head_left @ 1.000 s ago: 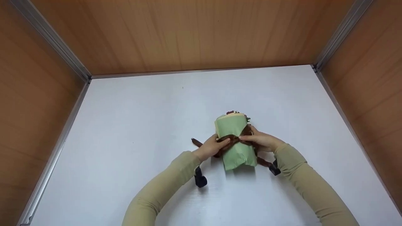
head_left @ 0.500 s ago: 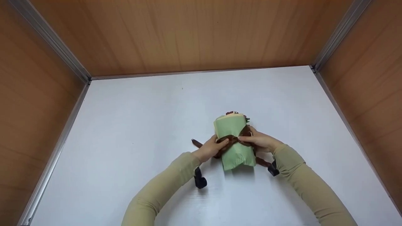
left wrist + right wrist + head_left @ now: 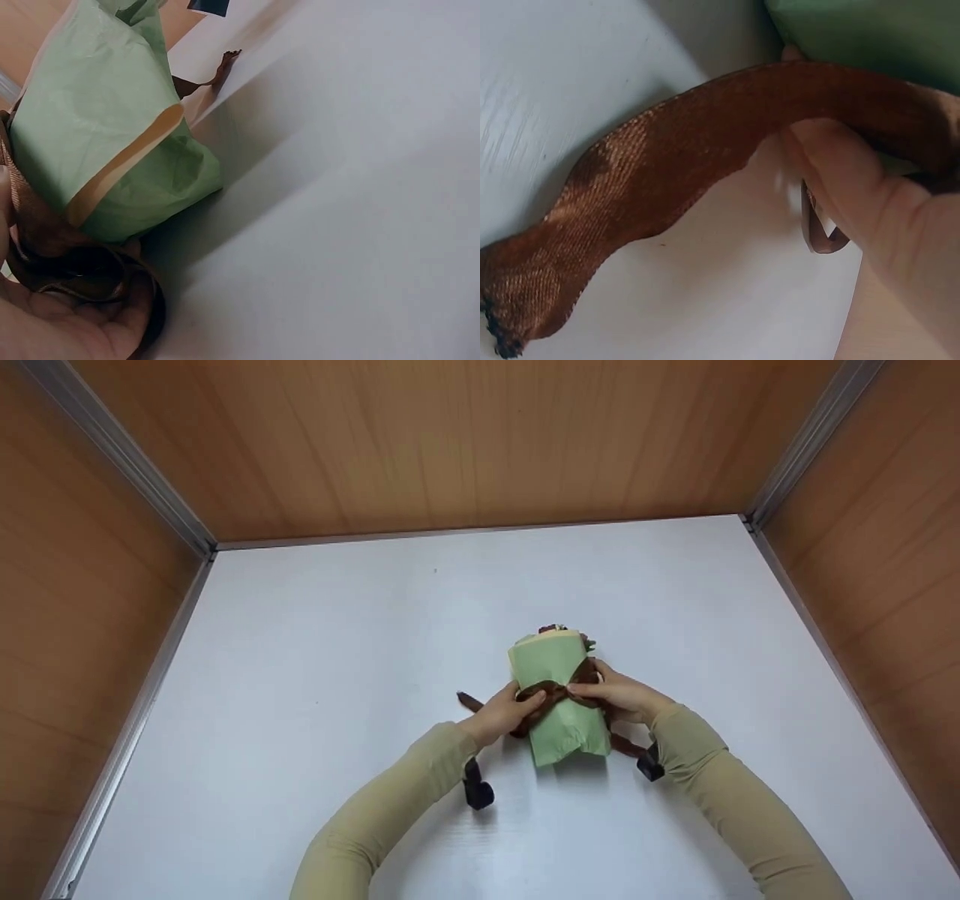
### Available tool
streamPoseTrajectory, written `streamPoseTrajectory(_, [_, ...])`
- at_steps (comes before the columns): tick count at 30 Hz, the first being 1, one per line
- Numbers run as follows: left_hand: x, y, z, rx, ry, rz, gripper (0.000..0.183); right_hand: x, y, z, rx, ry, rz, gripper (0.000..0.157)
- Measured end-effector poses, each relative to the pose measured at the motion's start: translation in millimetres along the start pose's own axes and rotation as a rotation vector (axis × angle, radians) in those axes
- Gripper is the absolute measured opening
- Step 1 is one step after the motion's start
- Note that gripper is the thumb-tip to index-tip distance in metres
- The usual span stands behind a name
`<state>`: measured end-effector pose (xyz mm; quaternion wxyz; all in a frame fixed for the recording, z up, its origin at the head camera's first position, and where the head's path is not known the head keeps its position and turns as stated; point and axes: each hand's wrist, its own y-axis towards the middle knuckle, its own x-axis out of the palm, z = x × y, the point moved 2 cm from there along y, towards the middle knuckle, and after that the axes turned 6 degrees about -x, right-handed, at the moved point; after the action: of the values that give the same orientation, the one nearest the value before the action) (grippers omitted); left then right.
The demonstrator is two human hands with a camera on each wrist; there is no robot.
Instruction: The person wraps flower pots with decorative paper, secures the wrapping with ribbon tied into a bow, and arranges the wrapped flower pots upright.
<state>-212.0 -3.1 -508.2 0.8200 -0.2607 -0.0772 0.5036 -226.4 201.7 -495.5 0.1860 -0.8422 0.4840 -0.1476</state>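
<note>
A small bouquet wrapped in green paper [image 3: 551, 660] lies on the white table, with red blossoms [image 3: 553, 628] and a bit of leaf [image 3: 590, 645] showing at its far end. Around its middle runs a brown ribbon [image 3: 553, 690], knotted in front with a loop to each side. My left hand [image 3: 499, 715] pinches the left loop; in the left wrist view the ribbon [image 3: 45, 217] curls over its fingers. The right loop is held by my right hand [image 3: 628, 695], its thumb near the knot. One ribbon tail [image 3: 622, 180] fills much of the right wrist view.
Ribbon ends stick out on the left [image 3: 470, 701] and lower right [image 3: 627, 746]. Black wrist cameras [image 3: 478, 793] hang under the sleeves. Wooden panels [image 3: 465, 442] with metal edging wall in the white table [image 3: 337, 645] at the back and both sides.
The bouquet has shifted very slightly to the left. Both hands keep their hold on the ribbon loops, with hardly any other movement.
</note>
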Motion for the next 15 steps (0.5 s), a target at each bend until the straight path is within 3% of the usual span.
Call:
streamPoseTrajectory(8, [-4.8, -2.1, 9.2, -0.006, 0.054, 0.041, 0.063, -0.6, -0.4, -5.5, -0.025, 0.033, 0.020, 0.096])
streamPoseTrajectory(15, [-9.6, -3.3, 20.3, 0.032, 0.063, 0.046, 0.060, -0.7, 0.3, -15.2, -0.047, 0.020, 0.055, 0.093])
